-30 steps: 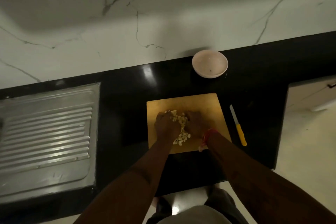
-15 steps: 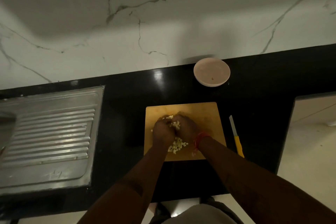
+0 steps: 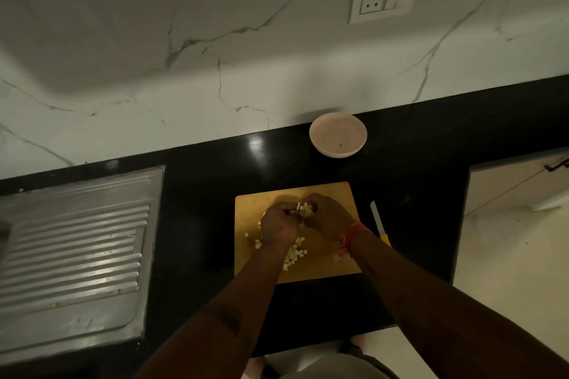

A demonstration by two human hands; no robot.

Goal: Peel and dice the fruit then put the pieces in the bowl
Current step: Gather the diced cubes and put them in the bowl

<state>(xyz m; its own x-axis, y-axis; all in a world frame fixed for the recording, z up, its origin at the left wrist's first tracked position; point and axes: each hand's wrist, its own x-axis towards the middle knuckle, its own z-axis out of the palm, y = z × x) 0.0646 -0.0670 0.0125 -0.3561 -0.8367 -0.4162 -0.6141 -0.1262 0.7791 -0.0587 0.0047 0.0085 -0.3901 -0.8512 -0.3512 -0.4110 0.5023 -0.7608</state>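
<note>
Over a wooden cutting board (image 3: 334, 269) on a black kitchen counter (image 3: 200, 194), the left hand (image 3: 279, 224) and right hand (image 3: 329, 218) curl together around a heap of pale diced fruit pieces (image 3: 304, 210), with more cubes scattered on the board below the wrists. The pink bowl (image 3: 338, 134) stands well behind the board by the marble wall; a yellow-handled knife (image 3: 379, 223) lies just right of it.

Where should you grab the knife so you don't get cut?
Grab the knife by its yellow handle, the end nearest the person, coming from the counter's front edge. The blade points away toward the wall, and the knife lies flat beside the cutting board, so the fingers can close on the handle from above, clear of the blade.
</note>
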